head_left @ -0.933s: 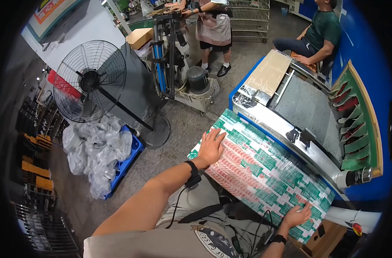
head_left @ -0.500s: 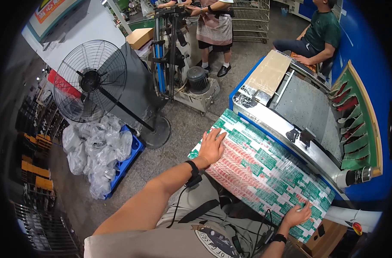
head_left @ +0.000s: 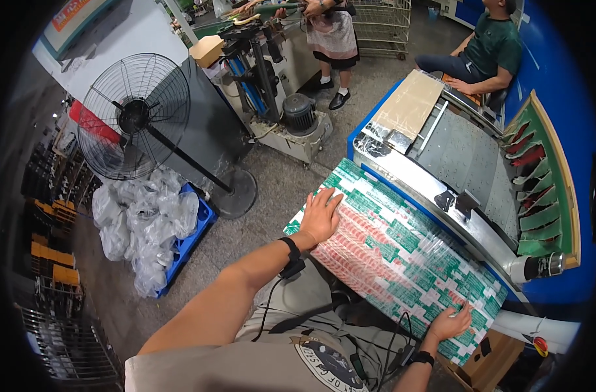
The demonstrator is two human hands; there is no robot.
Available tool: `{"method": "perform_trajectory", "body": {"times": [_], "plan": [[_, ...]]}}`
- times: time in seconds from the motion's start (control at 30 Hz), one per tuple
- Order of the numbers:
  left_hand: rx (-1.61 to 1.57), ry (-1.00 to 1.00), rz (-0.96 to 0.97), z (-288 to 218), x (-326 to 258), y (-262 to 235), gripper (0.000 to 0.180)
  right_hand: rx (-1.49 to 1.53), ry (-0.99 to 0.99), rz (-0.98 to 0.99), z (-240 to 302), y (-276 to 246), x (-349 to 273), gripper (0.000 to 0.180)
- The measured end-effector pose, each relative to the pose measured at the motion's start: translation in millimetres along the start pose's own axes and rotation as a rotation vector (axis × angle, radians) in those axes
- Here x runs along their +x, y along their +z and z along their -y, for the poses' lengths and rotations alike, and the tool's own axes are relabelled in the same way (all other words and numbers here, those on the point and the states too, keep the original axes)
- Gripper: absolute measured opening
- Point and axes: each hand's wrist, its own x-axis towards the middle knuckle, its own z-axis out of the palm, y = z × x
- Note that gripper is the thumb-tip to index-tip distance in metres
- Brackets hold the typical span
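A large printed sheet stack [head_left: 402,255], patterned in green, red and white, lies flat in front of me beside a blue and silver machine [head_left: 442,163]. My left hand [head_left: 321,215] rests palm down on its left corner, fingers spread. My right hand [head_left: 449,321] presses flat on the stack's near right edge. Neither hand grips anything. A black wristband with a cable sits on my left wrist.
A standing fan [head_left: 134,117] and a blue pallet of clear plastic bags [head_left: 148,222] are on the floor to the left. One person stands at a machine [head_left: 331,32] at the back; another sits [head_left: 487,52] at the far right. A cardboard box [head_left: 484,359] sits low right.
Almost nothing moved; both hands stay flat on the sheets, the left hand shifted very slightly.
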Motion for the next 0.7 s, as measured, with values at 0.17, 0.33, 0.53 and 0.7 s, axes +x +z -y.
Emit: {"method": "perform_trajectory", "body": {"times": [0.17, 0.33, 0.53, 0.7], "plan": [[0.003, -0.002, 0.000, 0.4, 1.4, -0.9, 0.056, 0.004, 0.009, 0.004, 2.1, -1.1, 1.2, 0.050], [0.002, -0.008, 0.000, 0.5, 2.9, -0.7, 0.056, 0.002, 0.002, 0.007, 5.8, -2.2, 2.7, 0.052], [0.004, 0.002, -0.009, -0.7, 1.2, -3.7, 0.056, 0.017, 0.000, 0.006, 2.2, 0.7, 2.7, 0.053], [0.008, 0.007, 0.010, -5.8, -5.5, 1.6, 0.058, 0.022, -0.024, -0.031, -14.2, 3.4, -3.3, 0.054]]}}
